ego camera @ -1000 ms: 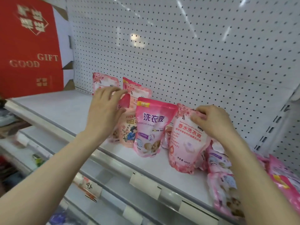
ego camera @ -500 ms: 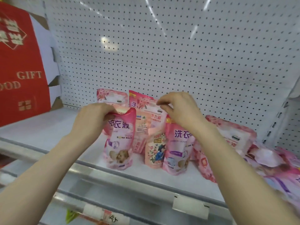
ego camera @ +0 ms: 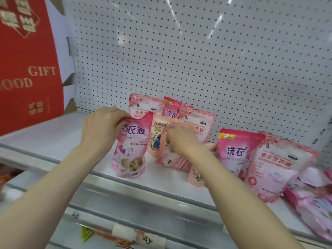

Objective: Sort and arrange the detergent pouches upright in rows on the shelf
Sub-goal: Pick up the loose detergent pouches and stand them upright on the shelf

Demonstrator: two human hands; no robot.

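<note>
The left hand [ego camera: 100,130] is nearest, pinching the top edge of a pink pouch [ego camera: 131,150] that hangs below it, long axis upright, base on the shelf [ego camera: 53,130]. Just right of that grip and slightly deeper, the right hand [ego camera: 181,139] curls over a peach pouch [ego camera: 172,159] that lies tilted, long axis slanting down to the right; whether the fingers have closed on it I cannot tell. The right hand is nearer that one, so it will likely need tipping up. Behind both grips, a back row [ego camera: 143,106] stands against the pegboard [ego camera: 197,60].
</note>
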